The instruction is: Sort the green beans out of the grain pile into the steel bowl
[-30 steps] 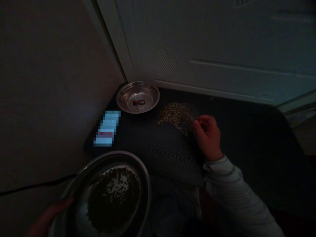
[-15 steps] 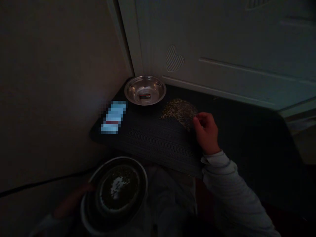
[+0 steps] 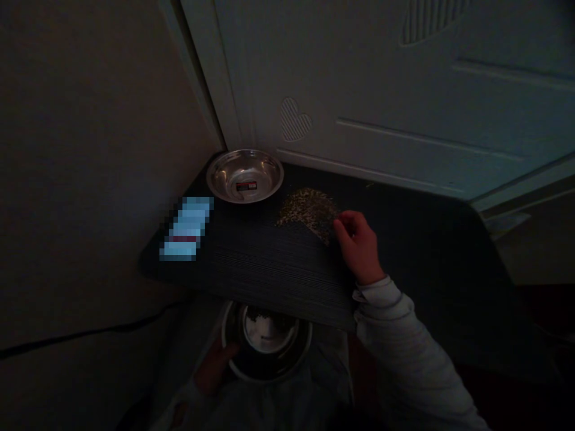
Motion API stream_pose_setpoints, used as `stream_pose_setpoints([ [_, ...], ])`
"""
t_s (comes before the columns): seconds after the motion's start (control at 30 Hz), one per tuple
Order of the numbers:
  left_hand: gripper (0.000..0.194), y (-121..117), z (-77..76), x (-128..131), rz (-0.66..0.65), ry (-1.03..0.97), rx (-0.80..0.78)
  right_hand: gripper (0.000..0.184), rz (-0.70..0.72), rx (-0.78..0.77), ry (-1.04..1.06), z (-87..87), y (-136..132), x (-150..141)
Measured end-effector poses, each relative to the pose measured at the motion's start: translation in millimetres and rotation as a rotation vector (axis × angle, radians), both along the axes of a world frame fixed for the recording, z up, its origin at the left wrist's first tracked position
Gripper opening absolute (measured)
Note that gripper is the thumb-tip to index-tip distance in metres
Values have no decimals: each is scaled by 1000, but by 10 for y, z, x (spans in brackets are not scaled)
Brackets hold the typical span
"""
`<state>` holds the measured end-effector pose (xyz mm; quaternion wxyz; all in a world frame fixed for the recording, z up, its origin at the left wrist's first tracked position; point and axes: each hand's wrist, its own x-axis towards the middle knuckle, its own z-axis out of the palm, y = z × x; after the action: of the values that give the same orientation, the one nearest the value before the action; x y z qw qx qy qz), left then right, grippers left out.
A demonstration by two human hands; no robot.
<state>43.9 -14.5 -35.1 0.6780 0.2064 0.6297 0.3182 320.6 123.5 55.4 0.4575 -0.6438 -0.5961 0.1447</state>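
My left hand (image 3: 215,365) grips the left rim of a round metal bowl (image 3: 269,372), held low at the front edge of the table. Dark grains (image 3: 258,313) lie toward the far side of the bowl's inside, and much of its shiny bottom shows bare. My right hand (image 3: 360,248) is over the table with thumb and fingers closed in a pinch. It is at the right edge of a thin spread of small grains (image 3: 308,206). Whatever is between those fingertips is too dark and small to make out.
A second shiny metal bowl (image 3: 265,193) with a label inside stands at the back left of the dark table (image 3: 269,269). Left of it lies a lit, blurred phone-like screen (image 3: 186,230). A pale panel with a heart relief (image 3: 295,121) rises behind; a cable (image 3: 112,329) runs low left.
My left hand has brought the held bowl rightward, close under the table edge. Its grains have shifted from around the bottom toward the far side. The view has turned slightly; my right hand stays pinched.
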Motion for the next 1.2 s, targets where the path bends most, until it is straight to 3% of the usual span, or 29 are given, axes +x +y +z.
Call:
stream_pose_setpoints([
  [0.2,71,-42,-136,-61,44,34,19,19,71,-28,-88,42,86,-126],
  [0.47,68,-42,-50,-50,48,64,4,19,189,-75,-531,138,356,-423],
  [0.7,68,-16,-62,-85,41,41,23,21,355,-114,-809,210,526,-431],
  [0.87,70,4,-108,-115,49,20,4,21,421,-99,-881,262,630,-455],
  [1.0,67,14,-93,-121,41,14,46,21,447,-111,-898,229,676,-524],
  [1.2,70,9,-54,-108,69,-6,-27,20,481,-97,-876,179,716,-591],
])
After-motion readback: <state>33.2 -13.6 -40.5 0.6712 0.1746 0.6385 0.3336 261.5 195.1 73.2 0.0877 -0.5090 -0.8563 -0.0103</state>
